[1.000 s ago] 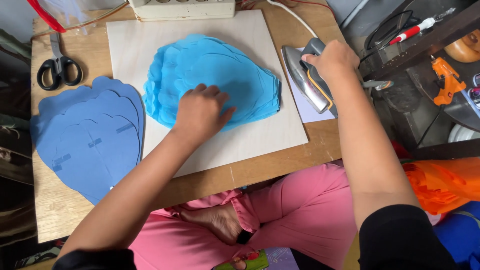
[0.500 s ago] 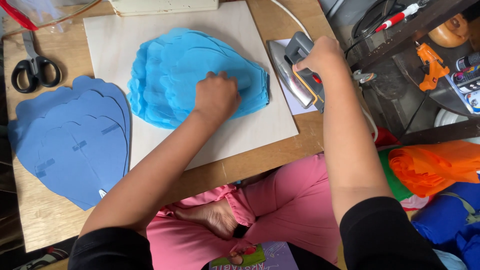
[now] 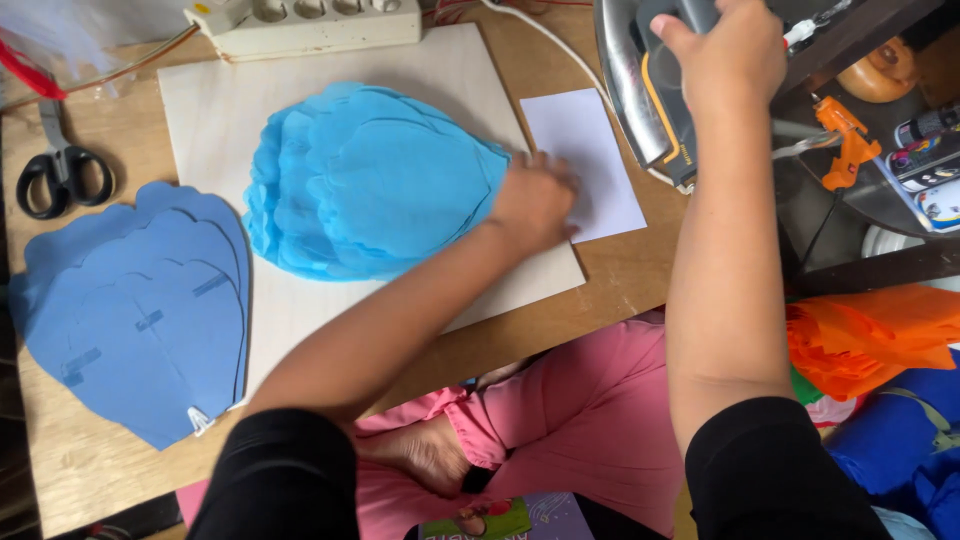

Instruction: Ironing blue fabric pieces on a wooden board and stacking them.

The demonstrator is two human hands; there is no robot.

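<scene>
My right hand (image 3: 722, 55) grips the handle of a clothes iron (image 3: 648, 85) and holds it lifted at the top right, its metal soleplate facing left. My left hand (image 3: 533, 198) lies flat on the right edge of a stack of light blue petal-shaped paper (image 3: 375, 180), fingertips touching a small white sheet (image 3: 600, 150). The blue stack rests on a pale board (image 3: 300, 300) on the wooden table (image 3: 90, 470).
Darker blue foam petal shapes (image 3: 140, 310) lie at the left. Black scissors (image 3: 60, 170) sit at the far left, a white power strip (image 3: 310, 25) at the top. An orange glue gun (image 3: 848, 140) and orange paper (image 3: 880, 335) are at the right. Pink-clad legs show below.
My right hand has lifted the iron off the white sheet and up to the right. My left hand has slid right across the blue stack to its edge.
</scene>
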